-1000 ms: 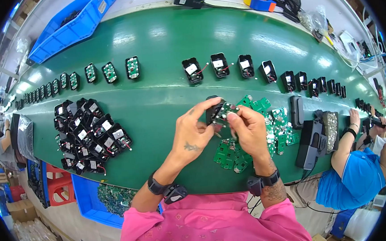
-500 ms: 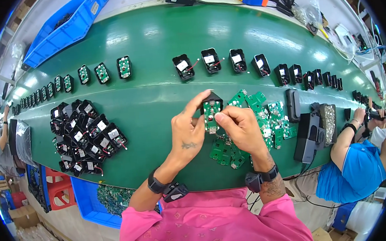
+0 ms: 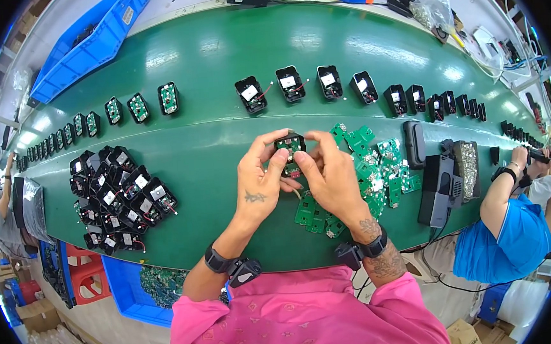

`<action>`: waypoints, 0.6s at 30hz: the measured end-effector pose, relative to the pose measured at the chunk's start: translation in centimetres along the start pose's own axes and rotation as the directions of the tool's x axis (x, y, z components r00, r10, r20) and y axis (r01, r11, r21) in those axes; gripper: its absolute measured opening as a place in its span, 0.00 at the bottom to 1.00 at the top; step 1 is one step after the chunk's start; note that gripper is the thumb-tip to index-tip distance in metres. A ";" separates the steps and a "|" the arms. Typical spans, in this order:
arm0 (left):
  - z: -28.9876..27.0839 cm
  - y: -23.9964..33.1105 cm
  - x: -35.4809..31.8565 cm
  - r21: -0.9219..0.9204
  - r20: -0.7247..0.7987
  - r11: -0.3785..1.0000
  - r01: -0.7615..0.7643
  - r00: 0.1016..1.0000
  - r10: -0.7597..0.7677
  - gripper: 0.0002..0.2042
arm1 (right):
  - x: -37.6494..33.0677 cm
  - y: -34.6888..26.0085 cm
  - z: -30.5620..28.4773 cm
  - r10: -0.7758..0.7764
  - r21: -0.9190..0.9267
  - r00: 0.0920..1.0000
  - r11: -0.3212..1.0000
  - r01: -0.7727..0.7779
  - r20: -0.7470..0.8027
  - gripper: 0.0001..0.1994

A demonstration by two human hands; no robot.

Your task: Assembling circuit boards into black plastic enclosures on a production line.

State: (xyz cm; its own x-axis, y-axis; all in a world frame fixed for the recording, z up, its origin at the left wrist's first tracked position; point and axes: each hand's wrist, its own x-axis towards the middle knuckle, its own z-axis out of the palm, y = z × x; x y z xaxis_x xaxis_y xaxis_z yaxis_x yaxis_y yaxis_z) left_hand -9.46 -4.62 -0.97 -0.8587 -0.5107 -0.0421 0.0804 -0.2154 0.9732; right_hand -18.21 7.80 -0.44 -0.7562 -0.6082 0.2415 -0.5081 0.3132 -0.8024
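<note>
Over the middle of the bench, both hands hold a small black plastic housing [image 3: 294,136] with a green circuit board [image 3: 291,146] in its opening. My left hand [image 3: 257,181] wraps the housing's left side, thumb on the board. From the right, my right hand [image 3: 335,179] grips it, with its thumb pressing near the board's lower part. Both thumbs partly hide the board, so I cannot tell how deep it sits. Something reddish shows below the thumbs. Loose green circuit boards [image 3: 372,181] lie in a heap beside my right hand.
A pile of black housings [image 3: 108,196] lies at left on the green bench [image 3: 216,61]. Farther back stand housings with boards [image 3: 168,99] and housings with white parts [image 3: 290,85]. A grey device [image 3: 438,189] stands at right, near a co-worker in blue [image 3: 500,239].
The circuit board has gone farther into the housing. My right hand has moved from pinching the board to wrapping the housing, and both thumbs now press on the board.
</note>
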 end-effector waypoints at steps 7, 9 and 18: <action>0.2 -0.1 -0.4 0.040 -0.017 0.999 0.022 1.000 -0.021 0.14 | 0.0 -0.4 1.1 0.005 0.252 0.993 0.967 -0.035 0.119 0.21; 0.3 -0.4 -0.5 0.084 -0.022 0.996 0.006 1.000 -0.004 0.14 | -0.1 -0.1 1.3 -0.026 0.253 0.998 0.968 0.009 0.063 0.21; 0.5 -1.4 -1.0 0.261 -0.077 0.938 -0.226 0.964 0.253 0.11 | -0.7 -0.2 2.1 0.067 0.596 0.981 0.786 -0.164 0.183 0.18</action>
State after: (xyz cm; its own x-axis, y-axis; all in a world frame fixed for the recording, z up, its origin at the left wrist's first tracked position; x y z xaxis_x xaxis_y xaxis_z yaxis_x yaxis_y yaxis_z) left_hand -8.98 -3.38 -2.20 -0.7688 -0.6111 0.1885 0.1369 0.1307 0.9819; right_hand -16.77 6.66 -1.59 -0.7002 -0.7090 0.0837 -0.0294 -0.0885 -0.9956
